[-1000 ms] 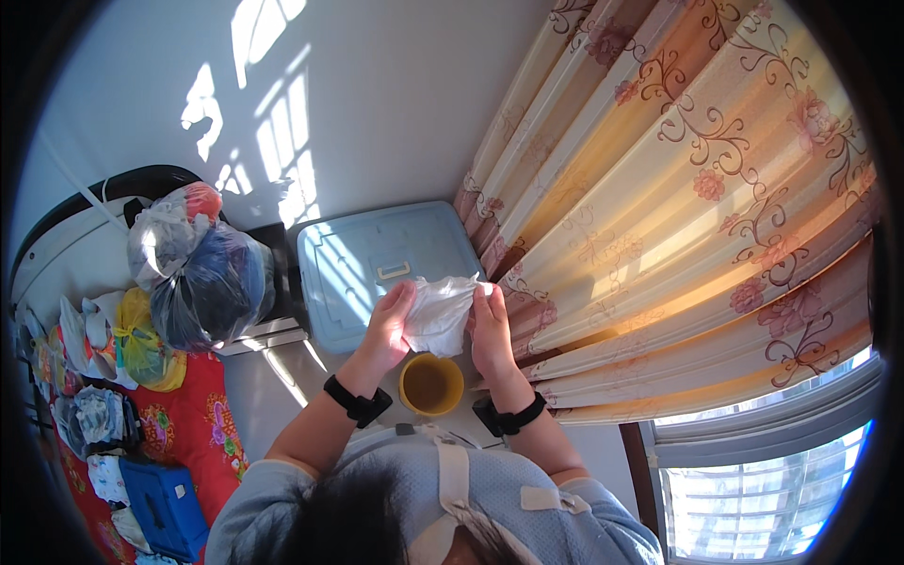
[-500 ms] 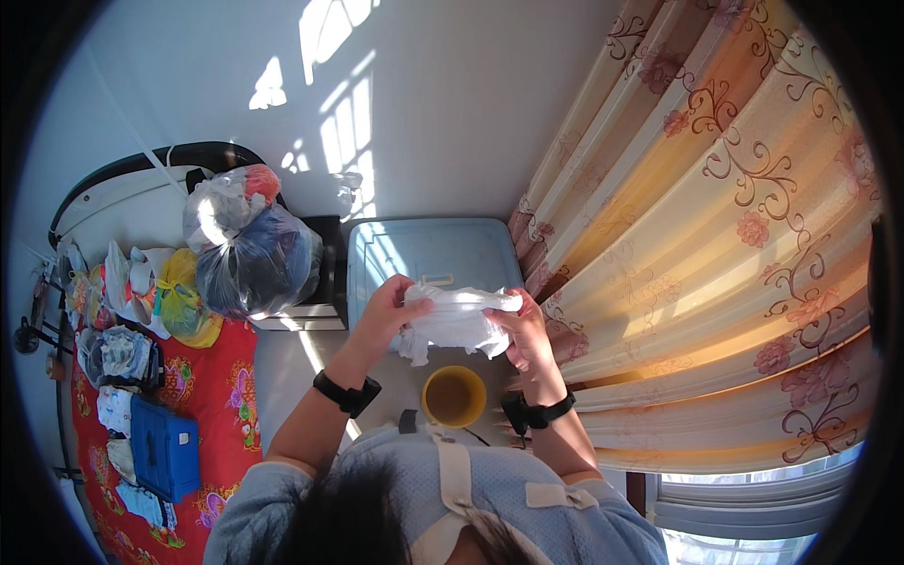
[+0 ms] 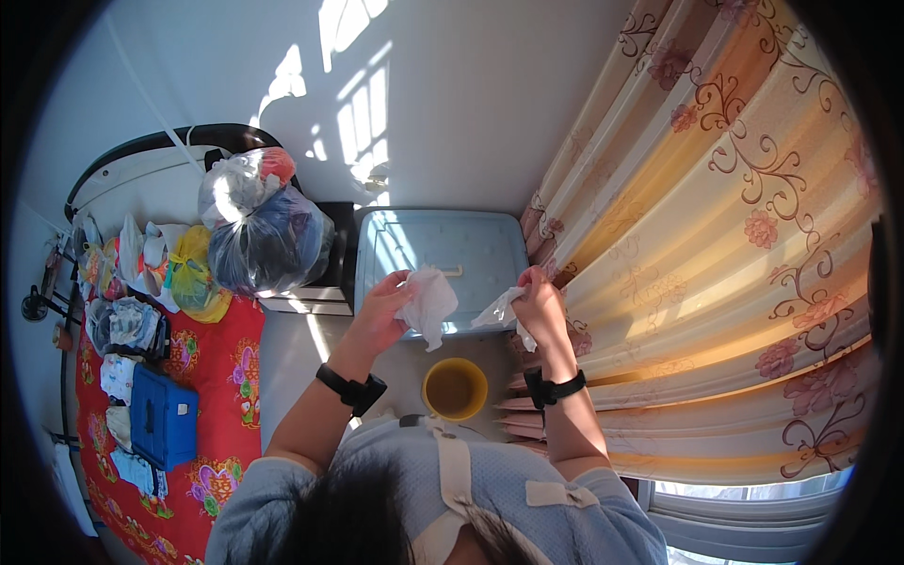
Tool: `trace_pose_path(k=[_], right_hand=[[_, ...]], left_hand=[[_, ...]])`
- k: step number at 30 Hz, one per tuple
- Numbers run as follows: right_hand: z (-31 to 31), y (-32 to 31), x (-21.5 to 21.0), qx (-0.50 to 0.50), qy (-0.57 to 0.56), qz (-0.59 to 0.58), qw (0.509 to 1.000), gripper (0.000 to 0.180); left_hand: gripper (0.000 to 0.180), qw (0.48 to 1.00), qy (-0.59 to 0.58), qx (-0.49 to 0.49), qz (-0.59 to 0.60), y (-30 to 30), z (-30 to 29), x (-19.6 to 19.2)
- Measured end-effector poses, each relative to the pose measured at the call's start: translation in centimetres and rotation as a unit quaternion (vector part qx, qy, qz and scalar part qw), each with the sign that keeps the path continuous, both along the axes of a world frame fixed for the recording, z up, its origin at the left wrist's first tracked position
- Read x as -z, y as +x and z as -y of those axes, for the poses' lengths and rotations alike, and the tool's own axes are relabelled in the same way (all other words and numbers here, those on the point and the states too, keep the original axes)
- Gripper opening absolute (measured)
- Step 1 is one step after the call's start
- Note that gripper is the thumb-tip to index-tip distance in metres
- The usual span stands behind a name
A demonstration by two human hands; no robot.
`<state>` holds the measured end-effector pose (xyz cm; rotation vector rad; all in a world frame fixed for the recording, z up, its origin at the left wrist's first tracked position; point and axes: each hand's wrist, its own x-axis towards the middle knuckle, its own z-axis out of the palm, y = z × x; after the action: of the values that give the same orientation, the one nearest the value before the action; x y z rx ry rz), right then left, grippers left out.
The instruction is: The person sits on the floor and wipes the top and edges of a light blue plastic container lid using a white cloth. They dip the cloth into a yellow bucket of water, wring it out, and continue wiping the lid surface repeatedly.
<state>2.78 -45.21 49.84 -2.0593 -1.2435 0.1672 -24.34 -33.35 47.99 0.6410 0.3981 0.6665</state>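
Note:
My left hand (image 3: 381,315) is closed on a crumpled, thin white piece (image 3: 428,301); whether it is tissue or thin plastic I cannot tell. A smaller thin white piece (image 3: 501,309) hangs from the closed fingers of my right hand (image 3: 540,306). A gap shows between the two pieces. Both hands are held up in front of the pale blue lidded storage box (image 3: 490,250). Below and between them, on the floor, stands a yellow bucket (image 3: 455,365).
A bed with a red flowered cover (image 3: 231,377) fills the left, bearing folded clothes, a blue case (image 3: 168,419) and several bags. A large stuffed plastic bag (image 3: 268,240) sits on a dark cabinet (image 3: 341,245). Flowered curtains (image 3: 697,301) hang close on the right.
The white material was one bunch held between both hands. Now it is in two pieces, the hands further apart. The view has shifted slightly.

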Motion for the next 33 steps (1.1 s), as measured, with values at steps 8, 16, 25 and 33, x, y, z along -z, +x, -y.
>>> trace_pose_path(k=[8,16,25,33], right_hand=[[-1.7,-2.8,-1.2,0.003,-0.054,-0.160,0.986,0.047],[0.6,-5.9,0.3,-0.301,-0.056,-0.495,0.813,0.039],[0.9,-3.9,3.2,-0.180,0.021,-0.595,0.783,0.016],[0.0,-3.7,4.2,-0.175,0.075,-0.639,0.746,0.017]], left_hand=[[0.026,0.974,0.168,0.064,-0.138,1.8,3.2,-0.6],[0.016,0.925,0.287,-0.059,-0.241,1.9,4.3,-2.1],[0.037,0.785,0.368,-0.146,-0.476,-1.3,1.8,-1.8],[0.047,0.833,0.425,-0.127,-0.330,0.8,2.0,2.6]])
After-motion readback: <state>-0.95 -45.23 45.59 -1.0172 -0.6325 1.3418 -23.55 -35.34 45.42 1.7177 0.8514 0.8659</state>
